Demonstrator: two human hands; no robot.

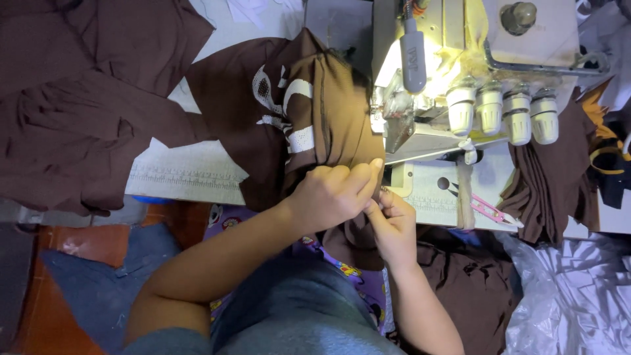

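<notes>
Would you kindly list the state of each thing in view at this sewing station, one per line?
Left hand: closed, pinching the brown garment's edge.
Right hand: fingers pinched on the same edge.
Brown garment: bunched beside the machine, white print showing.
Overlock sewing machine: work lamp lit.
Thread snips: lying untouched on the machine bed.
Brown fabric pile: heaped, crumpled.

1. Sewing machine [473, 85] at the upper right of the table [190, 174], four thread knobs [503, 115] in a row on its front.
2. Printed garment [309, 112] on the table just left of the machine, reaching over the near edge.
3. Left hand [335, 194] on the garment's near part, touching the right hand [391, 223] just right of it.
4. Fabric pile [79, 98] at far left.
5. Thread snips [486, 209], apparently, right of the hands.
6. Plastic bag [572, 296] at lower right.
</notes>
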